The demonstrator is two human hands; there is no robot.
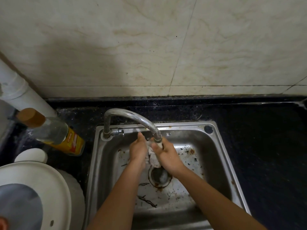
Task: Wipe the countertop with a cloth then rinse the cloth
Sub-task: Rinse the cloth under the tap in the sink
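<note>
- The step in hand appears to be the rinse: the cloth (153, 159), a pale bunched rag, sits just below centre of the frame, sandwiched between both hands directly under the spout of the faucet (132, 117) and above the drain (159, 178).
- The left hand (137, 150) presses its palm against the cloth with fingers mostly straight, not curled round it.
- The right hand (166, 153) grasps the cloth, thumb folded over its top edge beside the spout tip.
- Whether water is running cannot be told.
- The next move likely calls for rubbing or squeezing the cloth between the palms while keeping it under the spout, then wringing it over the drain.
- The sink (221, 146) holds dark flecks, a few twig-like scraps and rust stains; something pale lies in the drain.
- At left, on the dark countertop (265, 146), a bottle (54, 131) with a brown cap and yellow label holds clear liquid.
- At lower left, a white lidded pot (33, 180) hides its contents.
</note>
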